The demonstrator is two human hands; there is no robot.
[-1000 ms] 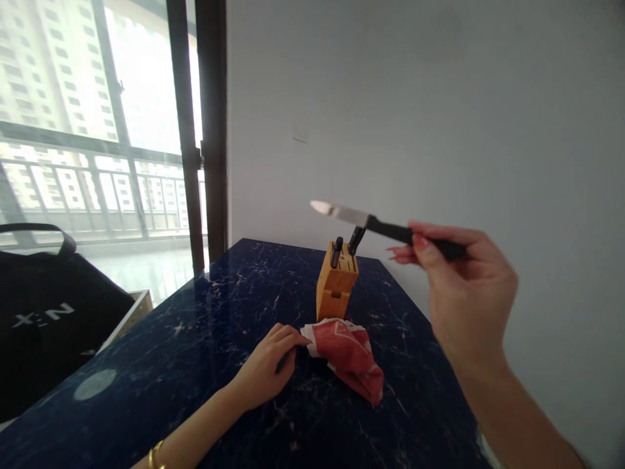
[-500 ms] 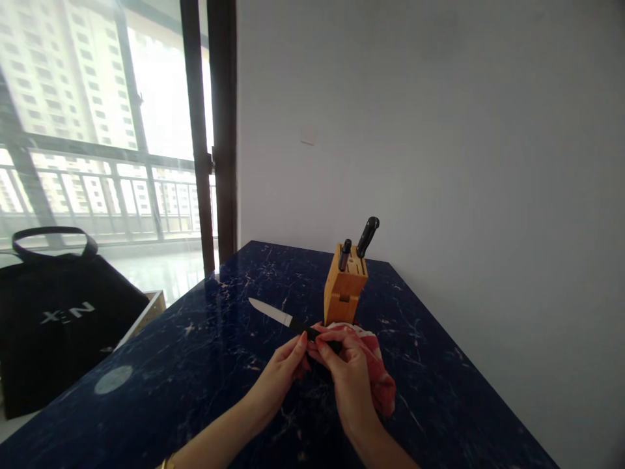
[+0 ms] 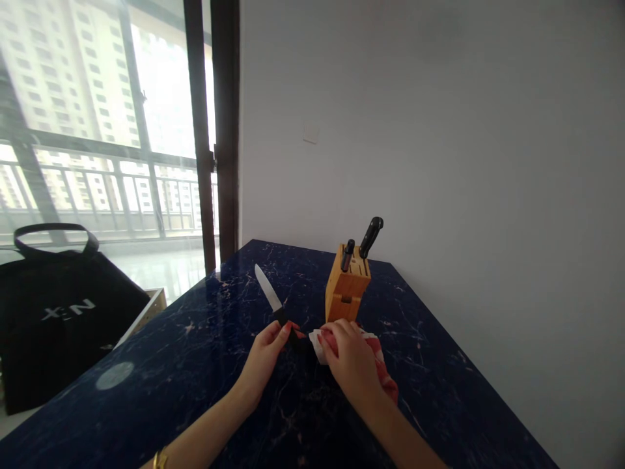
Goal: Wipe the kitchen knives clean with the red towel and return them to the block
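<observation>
A knife point(image 3: 268, 288) with a pale blade and black handle is in my left hand point(image 3: 269, 351). Its fingers are closed round the handle, and the blade points away and to the left. My right hand point(image 3: 349, 360) is closed on a red and white cloth point(image 3: 385, 376), which bunches under the palm and hangs out on the right side. Just beyond the cloth stands a wooden knife block point(image 3: 344, 286). Two black-handled tools stick up from its slots: a larger handle point(image 3: 371, 237) at the back and a smaller one point(image 3: 347, 255) at the front.
The dark blue marbled table point(image 3: 205, 365) meets a grey wall point(image 3: 439, 163) along its right side and far end. At the left, a black bag point(image 3: 63, 319) stands by a pale wooden edge point(image 3: 146, 311). Beyond are glass doors with dark frames point(image 3: 225, 130).
My right hand has let go of the knife handle and moved onto the cloth. In my left hand the knife has shifted left, its blade swinging to point more away from me.
</observation>
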